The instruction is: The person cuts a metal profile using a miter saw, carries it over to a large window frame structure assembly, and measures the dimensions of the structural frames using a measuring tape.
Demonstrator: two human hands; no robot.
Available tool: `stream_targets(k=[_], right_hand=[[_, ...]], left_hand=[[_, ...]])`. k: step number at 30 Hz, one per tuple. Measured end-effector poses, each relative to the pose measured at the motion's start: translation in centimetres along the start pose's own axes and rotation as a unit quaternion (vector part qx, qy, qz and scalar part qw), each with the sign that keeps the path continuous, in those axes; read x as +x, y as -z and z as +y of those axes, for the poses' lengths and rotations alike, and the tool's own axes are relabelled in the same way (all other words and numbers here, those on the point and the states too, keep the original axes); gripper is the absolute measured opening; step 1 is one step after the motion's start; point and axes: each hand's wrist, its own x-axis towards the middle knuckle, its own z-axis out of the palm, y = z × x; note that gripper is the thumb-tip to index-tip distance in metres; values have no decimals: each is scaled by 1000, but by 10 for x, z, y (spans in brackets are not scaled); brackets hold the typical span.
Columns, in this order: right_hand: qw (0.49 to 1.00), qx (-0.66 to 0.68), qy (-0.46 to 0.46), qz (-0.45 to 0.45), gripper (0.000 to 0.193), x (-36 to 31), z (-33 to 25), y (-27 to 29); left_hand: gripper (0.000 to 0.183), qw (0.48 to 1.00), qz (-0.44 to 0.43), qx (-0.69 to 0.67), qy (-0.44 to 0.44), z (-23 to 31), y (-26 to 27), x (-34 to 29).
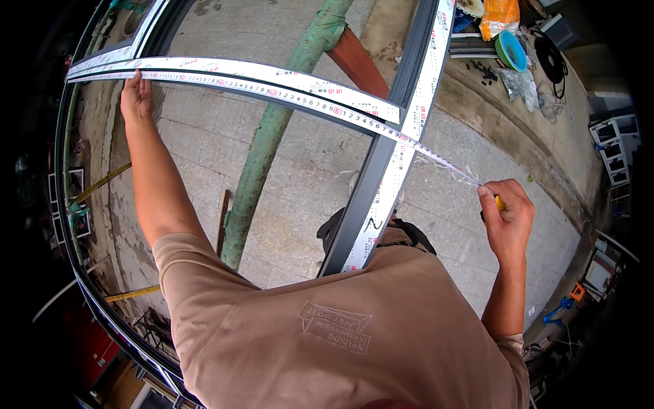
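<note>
A tape measure's white blade (304, 100) runs along the crossbar (225, 66) of a dark metal frame covered in printed white film. At the far left, my left hand (137, 102) reaches up with its fingertips on the blade, holding it against the bar. The blade crosses the frame's right upright (397, 167) and slopes down past it. My right hand (511, 215) grips the tape's case, out to the right of the frame; only a bit of yellow case (500, 203) shows. Thumb and fingers hide the rest.
A green pole (262, 153) slants beneath the frame, with a rust-red beam (357, 61) joined to it. At upper right lie a teal basin (511, 51), an orange bag (499, 17) and a coiled black hose (548, 54). Paving (449, 225) lies below.
</note>
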Motion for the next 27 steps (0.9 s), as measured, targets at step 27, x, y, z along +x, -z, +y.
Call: stream_targets(k=[27], right_hand=[[1000,8,8,3,7,2,-1,3]], left_hand=[[47,1000,-12,-3,-7,1,6,3]])
